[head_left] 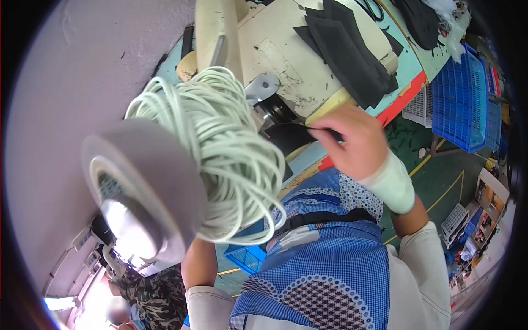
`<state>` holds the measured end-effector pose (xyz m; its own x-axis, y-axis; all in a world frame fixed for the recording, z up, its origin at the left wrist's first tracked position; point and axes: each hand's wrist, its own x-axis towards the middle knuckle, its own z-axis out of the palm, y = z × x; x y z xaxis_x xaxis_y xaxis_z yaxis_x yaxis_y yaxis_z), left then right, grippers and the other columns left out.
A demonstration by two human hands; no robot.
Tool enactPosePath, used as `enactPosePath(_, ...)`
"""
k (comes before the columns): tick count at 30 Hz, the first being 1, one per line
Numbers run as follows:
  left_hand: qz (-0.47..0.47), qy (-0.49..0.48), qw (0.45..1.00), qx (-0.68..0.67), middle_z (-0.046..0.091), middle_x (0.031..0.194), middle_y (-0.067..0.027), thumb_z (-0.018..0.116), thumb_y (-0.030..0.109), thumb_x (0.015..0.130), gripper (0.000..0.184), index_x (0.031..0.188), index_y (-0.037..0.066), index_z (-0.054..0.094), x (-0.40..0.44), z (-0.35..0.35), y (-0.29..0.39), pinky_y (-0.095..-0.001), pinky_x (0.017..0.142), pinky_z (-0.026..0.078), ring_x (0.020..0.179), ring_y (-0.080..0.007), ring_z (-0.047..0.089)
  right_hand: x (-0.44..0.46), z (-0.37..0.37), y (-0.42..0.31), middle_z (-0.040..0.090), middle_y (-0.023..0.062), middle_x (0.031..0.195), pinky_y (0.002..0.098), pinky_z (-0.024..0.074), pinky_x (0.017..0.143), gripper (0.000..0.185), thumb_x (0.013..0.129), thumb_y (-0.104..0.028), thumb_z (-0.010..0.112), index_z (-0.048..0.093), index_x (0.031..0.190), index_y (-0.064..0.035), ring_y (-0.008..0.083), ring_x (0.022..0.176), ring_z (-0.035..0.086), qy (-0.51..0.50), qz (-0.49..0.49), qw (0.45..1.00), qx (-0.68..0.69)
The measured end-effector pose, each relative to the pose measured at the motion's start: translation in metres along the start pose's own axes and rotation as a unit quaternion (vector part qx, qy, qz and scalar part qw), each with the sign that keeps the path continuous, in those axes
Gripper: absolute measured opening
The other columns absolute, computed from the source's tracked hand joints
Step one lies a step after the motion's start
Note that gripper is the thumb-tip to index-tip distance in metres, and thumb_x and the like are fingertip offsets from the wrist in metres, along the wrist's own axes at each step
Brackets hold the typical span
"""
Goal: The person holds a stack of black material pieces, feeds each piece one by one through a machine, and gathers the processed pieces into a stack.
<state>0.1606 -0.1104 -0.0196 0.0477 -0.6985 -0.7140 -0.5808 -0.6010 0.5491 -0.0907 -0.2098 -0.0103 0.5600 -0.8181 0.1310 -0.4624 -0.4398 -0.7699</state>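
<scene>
My right hand (352, 140), slightly smeared by motion, has its thumb and fingers closed on the edge of a thin black piece (290, 136) of sheet material. This piece lies at the dark round metal part (273, 110) of a cream-coloured machine (217, 33). A metal bracket (263, 87) sits just above that part. My left forearm (199, 264) rises from below, but the hand is hidden behind a large coil of pale green cord (220, 143). Beyond my right hand, several black strips (352, 55) lie piled on the machine's worn cream top (275, 49).
A big roll of grey tape (143, 181) blocks the near left, beside the cord. Blue crates (459, 104) stand at right on the green floor (404, 140). A red table edge (404, 99) runs beyond my hand. Another person in camouflage clothing (154, 297) is at lower left.
</scene>
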Motion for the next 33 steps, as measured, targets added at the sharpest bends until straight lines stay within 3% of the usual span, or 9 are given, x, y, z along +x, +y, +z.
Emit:
enactPosePath(5, 0.043, -0.004, 0.946, -0.321, 0.065, 0.081, -0.0003, 0.059, 0.027, 0.098, 0.033, 0.093, -0.006, 0.067, -0.018, 0.014, -0.039, -0.0188, 0.063, 0.043, 0.070, -0.0030, 0.054, -0.019, -0.062, -0.044, 0.068, 0.0139, 0.088, 0.0296, 0.0511, 0.069, 0.012, 0.082, 0.010, 0.064, 0.067, 0.092, 0.0023, 0.0188, 0.079, 0.063, 0.296, 0.071, 0.946, -0.113)
enactPosePath(9, 0.022, -0.059, 0.941, -0.331, 0.065, 0.082, -0.0004, 0.061, 0.017, 0.096, 0.020, 0.090, -0.002, 0.064, -0.013, 0.001, -0.030, -0.0180, 0.063, 0.043, 0.070, -0.0026, 0.054, 0.021, -0.039, 0.009, 0.065, 0.0091, 0.082, 0.0372, 0.0504, 0.071, 0.010, 0.075, -0.003, 0.072, 0.068, 0.084, -0.0039, 0.0272, 0.080, 0.062, 0.079, -0.105, 0.974, -0.185)
enactPosePath(19, -0.003, 0.067, 0.998, -0.012, 0.056, 0.056, -0.0055, 0.058, 0.016, 0.092, 0.023, 0.099, -0.003, 0.069, -0.005, 0.003, 0.034, -0.0259, 0.053, 0.041, 0.054, -0.0090, 0.051, 0.026, 0.024, 0.011, 0.061, 0.0110, 0.079, 0.0409, 0.0471, 0.076, 0.019, 0.078, -0.012, 0.069, 0.066, 0.095, -0.0042, 0.0312, 0.081, 0.059, -0.044, -0.097, 0.993, -0.060)
enactPosePath(21, 0.154, 0.099, 0.983, 0.030, 0.054, 0.053, -0.0056, 0.056, 0.015, 0.092, 0.022, 0.088, -0.003, 0.068, 0.003, 0.006, -0.014, -0.0276, 0.047, 0.039, 0.048, -0.0109, 0.050, 0.009, 0.013, 0.012, 0.061, 0.0110, 0.078, 0.0395, 0.0469, 0.069, 0.023, 0.072, -0.003, 0.072, 0.066, 0.095, -0.0018, 0.0318, 0.077, 0.058, -0.042, -0.049, 0.998, -0.014)
enactPosePath(23, -0.062, 0.096, 0.989, -0.095, 0.057, 0.054, -0.0037, 0.057, 0.013, 0.092, 0.020, 0.084, -0.002, 0.067, -0.008, 0.004, -0.009, -0.0242, 0.045, 0.038, 0.046, -0.0092, 0.051, -0.008, -0.013, 0.001, 0.063, 0.0096, 0.079, 0.0380, 0.0475, 0.066, 0.014, 0.073, -0.002, 0.071, 0.065, 0.086, -0.0022, 0.0297, 0.073, 0.059, 0.012, -0.005, 1.000, 0.006)
enactPosePath(25, -0.038, 0.087, 0.936, -0.339, 0.059, 0.066, -0.0048, 0.062, 0.015, 0.089, 0.017, 0.091, -0.001, 0.065, -0.017, 0.008, -0.055, -0.0245, 0.052, 0.040, 0.057, -0.0107, 0.053, -0.014, -0.050, -0.020, 0.065, 0.0101, 0.082, 0.0339, 0.0471, 0.061, 0.020, 0.071, 0.004, 0.073, 0.067, 0.088, -0.0023, 0.0256, 0.070, 0.060, 0.112, 0.002, 0.993, -0.037)
enactPosePath(28, 0.100, 0.082, 0.986, -0.105, 0.061, 0.099, -0.0094, 0.079, 0.022, 0.079, 0.044, 0.110, -0.002, 0.059, -0.023, 0.026, -0.103, -0.0310, 0.074, 0.047, 0.089, -0.0173, 0.059, 0.010, -0.070, -0.017, 0.065, 0.0103, 0.084, 0.0336, 0.0480, 0.063, 0.022, 0.070, 0.005, 0.073, 0.067, 0.089, -0.0029, 0.0277, 0.074, 0.061, 0.232, -0.142, 0.941, -0.202)
enactPosePath(30, 0.165, 0.144, 0.968, 0.125, 0.051, 0.117, -0.0146, 0.087, 0.028, 0.068, 0.071, 0.122, -0.003, 0.051, -0.021, 0.054, -0.115, -0.0384, 0.087, 0.044, 0.106, -0.0274, 0.052, 0.012, -0.027, 0.021, 0.062, 0.0138, 0.097, 0.0404, 0.0480, 0.076, 0.027, 0.072, -0.009, 0.076, 0.065, 0.095, -0.0015, 0.0325, 0.093, 0.059, 0.144, -0.078, 0.952, -0.257)
enactPosePath(33, 0.182, 0.193, 0.957, 0.118, 0.051, 0.109, -0.0152, 0.088, 0.023, 0.062, 0.074, 0.120, 0.000, 0.051, -0.010, 0.083, -0.138, -0.0432, 0.089, 0.039, 0.102, -0.0346, 0.046, 0.028, -0.018, 0.023, 0.056, 0.0211, 0.109, 0.0453, 0.0450, 0.086, 0.049, 0.070, -0.023, 0.078, 0.059, 0.109, 0.0004, 0.0385, 0.107, 0.052, 0.129, -0.049, 0.940, -0.312)
